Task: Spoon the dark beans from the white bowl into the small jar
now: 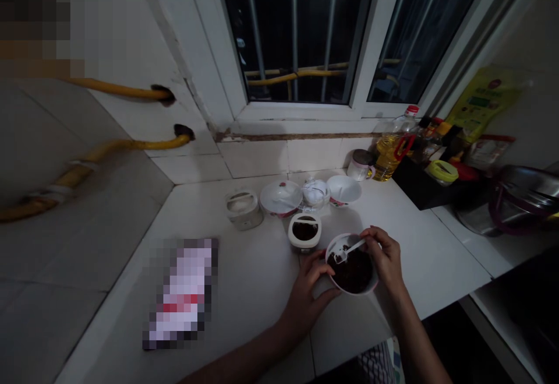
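On the white counter stands a bowl (pixel 375 284) with dark red-brown food (pixel 356 272) in it. My left hand (pixel 311 291) grips the bowl's left side, thumb and fingers around its rim. Between the fingers of my right hand (pixel 384 250) is the handle of a small white spoon (pixel 349 250). The spoon's head rests at the food's surface, near the far left of the bowl, with dark bits about it. Just beyond my left hand sits a white-rimmed square container (pixel 304 230) with dark contents.
Behind are a clear container (pixel 244 209), a covered bowl (pixel 281 197), a glass dish (pixel 316 192) and a white bowl (pixel 345 190). A lidded jar (pixel 361 165), an oil bottle (pixel 391 148) and a metal pot (pixel 480 209) stand rightward. A blurred-out object (pixel 183 291) lies left.
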